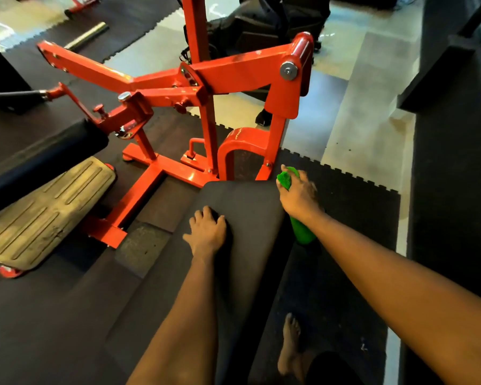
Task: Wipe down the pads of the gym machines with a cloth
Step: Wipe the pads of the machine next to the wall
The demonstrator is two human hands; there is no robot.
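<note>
A long black bench pad (245, 207) runs from the bottom of the view up to the red machine frame (206, 87). My left hand (207, 232) rests flat on the pad, fingers spread. My right hand (299, 194) grips a bright green cloth (285, 179) at the pad's far right corner. A tail of the cloth (303, 232) hangs down below my wrist beside the pad's right edge. A black roller pad (39, 165) sits on the machine at the left.
A worn ribbed footplate (45, 212) lies under the roller at left. Black rubber mats (350, 207) cover the floor around the bench. My bare foot (289, 345) stands right of the pad. A dark step (456, 190) rises at right. A steel bar (86, 36) lies at the far left.
</note>
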